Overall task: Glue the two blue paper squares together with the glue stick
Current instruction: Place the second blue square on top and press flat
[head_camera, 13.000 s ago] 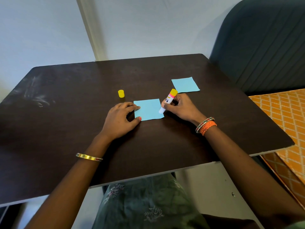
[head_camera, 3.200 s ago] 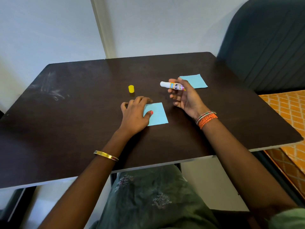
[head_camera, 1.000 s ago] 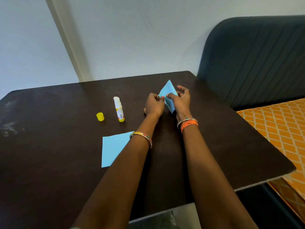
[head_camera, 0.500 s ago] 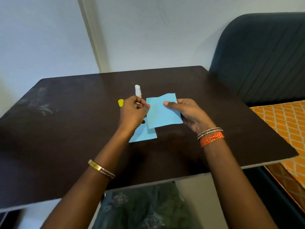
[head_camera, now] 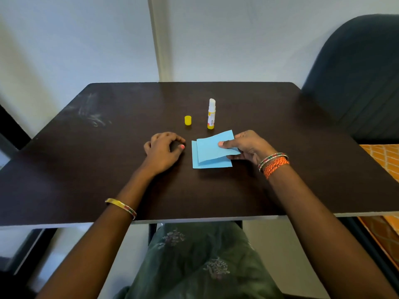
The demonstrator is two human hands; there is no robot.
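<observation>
With your right hand [head_camera: 248,147] pinching the upper blue square [head_camera: 212,147] over the lower square [head_camera: 207,164] on the counter [head_camera: 302,158] (left hand [head_camera: 163,151] loosely curled, holding nothing), a skewed drop would likely bond the edges misaligned.

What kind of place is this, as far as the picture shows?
Probably a room in a home, not a workshop. A small dark table stands against a plain pale wall, with a dark padded chair back beside it and an orange patterned cloth, perhaps bedding, at the right.
</observation>
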